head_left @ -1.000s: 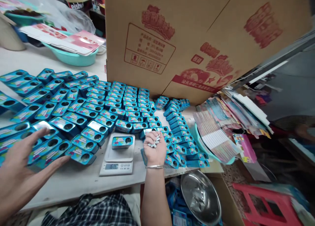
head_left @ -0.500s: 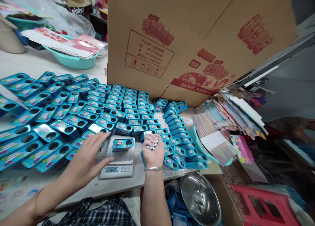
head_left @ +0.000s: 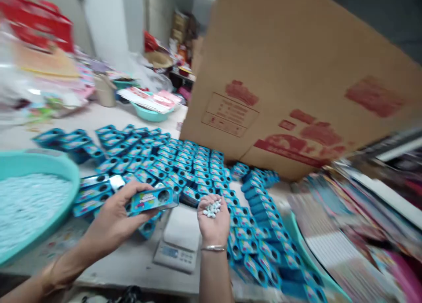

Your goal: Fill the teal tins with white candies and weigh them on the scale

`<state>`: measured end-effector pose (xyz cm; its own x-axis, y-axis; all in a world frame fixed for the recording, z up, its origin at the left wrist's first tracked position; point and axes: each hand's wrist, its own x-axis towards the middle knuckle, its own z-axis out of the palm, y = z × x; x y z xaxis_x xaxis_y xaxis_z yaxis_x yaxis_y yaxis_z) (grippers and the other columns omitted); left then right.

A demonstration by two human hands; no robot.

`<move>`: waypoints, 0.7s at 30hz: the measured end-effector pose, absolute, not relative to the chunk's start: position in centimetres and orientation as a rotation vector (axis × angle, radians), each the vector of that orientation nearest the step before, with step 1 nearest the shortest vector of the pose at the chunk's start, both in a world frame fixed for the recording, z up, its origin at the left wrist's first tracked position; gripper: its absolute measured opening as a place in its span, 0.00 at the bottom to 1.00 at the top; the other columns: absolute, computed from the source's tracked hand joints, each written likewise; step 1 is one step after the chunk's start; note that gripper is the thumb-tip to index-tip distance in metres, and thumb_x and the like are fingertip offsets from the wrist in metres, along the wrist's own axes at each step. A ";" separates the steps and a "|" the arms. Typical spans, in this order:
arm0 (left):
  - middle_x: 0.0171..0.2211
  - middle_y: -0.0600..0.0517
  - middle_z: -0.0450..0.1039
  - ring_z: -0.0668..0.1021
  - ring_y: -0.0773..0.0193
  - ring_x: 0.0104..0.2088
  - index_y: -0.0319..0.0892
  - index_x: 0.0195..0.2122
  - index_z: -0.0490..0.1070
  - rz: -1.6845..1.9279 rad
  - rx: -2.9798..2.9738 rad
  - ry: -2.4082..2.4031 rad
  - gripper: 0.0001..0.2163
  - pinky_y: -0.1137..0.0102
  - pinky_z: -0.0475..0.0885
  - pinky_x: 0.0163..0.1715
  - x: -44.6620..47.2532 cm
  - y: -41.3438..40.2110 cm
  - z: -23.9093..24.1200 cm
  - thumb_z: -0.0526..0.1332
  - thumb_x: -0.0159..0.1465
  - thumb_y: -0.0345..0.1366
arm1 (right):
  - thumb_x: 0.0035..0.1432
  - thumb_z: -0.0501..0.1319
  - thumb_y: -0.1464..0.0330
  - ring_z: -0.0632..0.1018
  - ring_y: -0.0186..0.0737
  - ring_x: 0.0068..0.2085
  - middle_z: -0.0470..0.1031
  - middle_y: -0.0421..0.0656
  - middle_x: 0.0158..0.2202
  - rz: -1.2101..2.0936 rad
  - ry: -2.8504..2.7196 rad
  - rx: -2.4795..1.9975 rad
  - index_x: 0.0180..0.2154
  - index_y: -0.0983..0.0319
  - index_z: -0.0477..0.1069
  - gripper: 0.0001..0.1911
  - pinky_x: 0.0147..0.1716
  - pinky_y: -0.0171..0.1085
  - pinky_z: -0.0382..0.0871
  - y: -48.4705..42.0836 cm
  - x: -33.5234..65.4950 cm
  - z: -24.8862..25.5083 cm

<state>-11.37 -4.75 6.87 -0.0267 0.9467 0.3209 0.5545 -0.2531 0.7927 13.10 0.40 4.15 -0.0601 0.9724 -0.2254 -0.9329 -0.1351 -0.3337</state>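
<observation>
My left hand [head_left: 123, 217] grips a small blue box [head_left: 151, 200] with a round hole in its top face, holding it in the air left of the scale. Thumb and fingers press on its two sides. Cupped palm up, my right hand [head_left: 213, 226] bears a small heap of pale candy pellets [head_left: 212, 209]. A digital kitchen scale [head_left: 181, 232] lies between my hands with a bare weighing plate; its reading is blurred. Rows of similar blue boxes [head_left: 201, 164] stand behind and to the right of the scale.
A turquoise basin [head_left: 75, 186] filled with pale blue pellets sits at the left. A large cardboard carton [head_left: 280, 74] rises behind the boxes. On the right, another turquoise tub [head_left: 295, 226] carries printed sheets [head_left: 325, 235]. More flat packaging [head_left: 154, 100] lies at the back.
The blue box that lay on the scale is now lifted in my left hand, which was open before. My right hand has turned its palm upward with the pellets. The view has swung left.
</observation>
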 end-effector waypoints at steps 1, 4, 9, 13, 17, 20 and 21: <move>0.43 0.53 0.75 0.78 0.60 0.41 0.48 0.48 0.70 1.279 1.797 1.642 0.19 0.69 0.73 0.41 -13.8 -5.5 8.2 0.67 0.58 0.48 | 0.55 0.63 0.67 0.70 0.28 0.24 0.64 0.31 0.22 1.694 -0.121 -0.454 0.26 0.59 0.60 0.12 0.27 0.30 0.72 1.0 11.3 4.6; 0.41 0.54 0.73 0.76 0.61 0.40 0.47 0.47 0.71 1.375 1.804 1.951 0.19 0.68 0.72 0.42 -21.5 -8.1 11.3 0.66 0.58 0.51 | 0.56 0.62 0.67 0.73 0.30 0.26 0.68 0.32 0.23 1.891 -0.113 -0.491 0.26 0.58 0.62 0.10 0.32 0.34 0.75 2.2 3.8 6.2; 0.44 0.51 0.71 0.75 0.58 0.45 0.47 0.48 0.72 1.151 1.983 2.296 0.17 0.66 0.71 0.44 -32.2 -11.7 12.0 0.60 0.63 0.50 | 0.62 0.55 0.62 0.78 0.35 0.29 0.73 0.37 0.23 2.239 0.094 -0.675 0.27 0.59 0.62 0.13 0.34 0.40 0.77 1.0 -12.4 7.8; 0.51 0.49 0.72 0.75 0.54 0.51 0.50 0.55 0.71 0.859 2.264 2.263 0.18 0.63 0.72 0.49 -37.0 -12.6 10.8 0.57 0.63 0.38 | 0.66 0.49 0.61 0.77 0.38 0.27 0.74 0.42 0.24 2.379 0.246 -0.815 0.25 0.59 0.61 0.17 0.27 0.40 0.75 -1.0 -22.8 6.8; 0.54 0.51 0.75 0.75 0.51 0.54 0.55 0.56 0.72 0.590 2.590 2.181 0.24 0.55 0.70 0.54 -39.4 -12.4 9.3 0.51 0.62 0.29 | 0.67 0.48 0.61 0.67 0.31 0.19 0.65 0.36 0.18 2.440 0.369 -0.878 0.23 0.61 0.62 0.20 0.19 0.29 0.66 -2.3 -28.4 4.9; 0.56 0.53 0.75 0.75 0.50 0.55 0.58 0.58 0.70 0.439 2.778 2.076 0.29 0.55 0.69 0.55 -40.8 -12.4 7.7 0.49 0.59 0.24 | 0.67 0.48 0.61 0.70 0.30 0.22 0.67 0.35 0.20 2.466 0.419 -0.879 0.25 0.63 0.64 0.20 0.21 0.28 0.67 -2.6 -30.1 4.0; 0.57 0.54 0.74 0.75 0.50 0.56 0.59 0.59 0.69 0.413 2.805 2.052 0.30 0.54 0.68 0.56 -41.3 -12.4 7.2 0.49 0.59 0.24 | 0.67 0.48 0.61 0.70 0.30 0.22 0.68 0.35 0.20 2.480 0.421 -0.883 0.25 0.63 0.64 0.20 0.21 0.28 0.67 -2.6 -30.4 3.8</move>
<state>-41.28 -12.41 7.21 0.3076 0.8685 0.3887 0.9513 -0.2711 -0.1471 -30.37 -2.56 3.76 -0.6820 0.3265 -0.6544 -0.5244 -0.8421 0.1263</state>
